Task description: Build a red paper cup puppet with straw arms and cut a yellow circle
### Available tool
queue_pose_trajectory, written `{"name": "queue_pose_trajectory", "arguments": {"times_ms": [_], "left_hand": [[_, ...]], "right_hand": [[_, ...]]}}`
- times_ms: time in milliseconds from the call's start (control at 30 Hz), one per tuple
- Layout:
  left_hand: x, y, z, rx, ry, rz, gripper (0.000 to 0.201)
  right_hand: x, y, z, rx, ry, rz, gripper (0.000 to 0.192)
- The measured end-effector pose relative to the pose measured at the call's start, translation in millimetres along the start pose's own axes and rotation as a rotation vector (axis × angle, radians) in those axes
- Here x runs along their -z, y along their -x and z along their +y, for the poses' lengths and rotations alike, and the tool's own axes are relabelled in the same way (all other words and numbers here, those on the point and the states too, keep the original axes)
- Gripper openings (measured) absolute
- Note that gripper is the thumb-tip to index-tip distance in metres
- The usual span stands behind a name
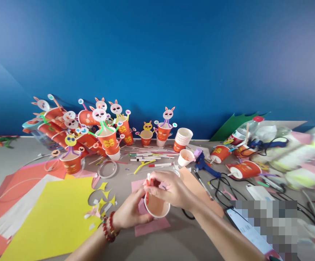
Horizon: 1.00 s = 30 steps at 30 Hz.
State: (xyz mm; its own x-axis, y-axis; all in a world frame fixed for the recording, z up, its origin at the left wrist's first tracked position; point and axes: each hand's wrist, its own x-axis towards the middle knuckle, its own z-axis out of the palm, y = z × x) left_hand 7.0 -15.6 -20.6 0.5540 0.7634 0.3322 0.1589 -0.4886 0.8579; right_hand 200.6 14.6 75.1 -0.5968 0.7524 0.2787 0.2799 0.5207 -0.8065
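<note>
Nearest, two bare forearms reach in over a grey table (184, 239), the left wrist wearing red bead bracelets (108, 226). The left hand (131, 208) has its fingers closed around the left side of a paper cup (158, 208), which sits at near centre, its mouth turned up towards the wearer. The right hand (168, 186) pinches a red strip (147, 195) against the cup's far left rim; a white tip (148, 177) rises above those fingers.

The thin rim could buckle if the pinch is too hard, and the strip could slip or end up crooked if the left hand lets the cup turn. Pink paper (152, 228) lies beneath and might shift if the cup drags on it.

Room to move is best straight towards the wearer. On the left, a yellow sheet (51, 214) and its scraps (102, 186) crowd the wrist; on the right, a phone (251, 232) and black cables (228, 188) could snag the forearm.

Farther off lie a marker (160, 165), a small white cup (186, 157) and a blue glue gun (204, 165). Farthest, rabbit-faced cups (107, 141) and a cup stack (183, 139) stand before a blue wall (157, 54), which bounds the far side.
</note>
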Motion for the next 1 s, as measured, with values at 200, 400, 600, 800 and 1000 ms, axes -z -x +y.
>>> {"name": "queue_pose_trajectory", "arguments": {"times_ms": [200, 400, 600, 800, 1000], "left_hand": [[2.5, -1.9, 1.8, -0.022, -0.029, 0.032, 0.081], [4.3, -2.5, 1.9, -0.014, -0.048, 0.032, 0.081], [4.3, -1.9, -0.3, 0.002, -0.042, 0.009, 0.077], [3.9, -2.5, 0.9, -0.018, -0.025, 0.03, 0.072], [5.0, -2.0, 2.1, -0.01, -0.037, 0.045, 0.073]], "right_hand": [[-3.5, 0.1, 2.5, 0.014, 0.04, -0.048, 0.01], [-3.2, -0.4, 3.0, -0.013, 0.042, -0.047, 0.01], [0.3, 1.5, 3.1, -0.007, 0.035, -0.06, 0.019], [1.2, -0.1, 8.7, 0.068, 0.056, -0.122, 0.021], [0.0, -4.3, 17.6, 0.171, 0.062, -0.199, 0.028]]}}
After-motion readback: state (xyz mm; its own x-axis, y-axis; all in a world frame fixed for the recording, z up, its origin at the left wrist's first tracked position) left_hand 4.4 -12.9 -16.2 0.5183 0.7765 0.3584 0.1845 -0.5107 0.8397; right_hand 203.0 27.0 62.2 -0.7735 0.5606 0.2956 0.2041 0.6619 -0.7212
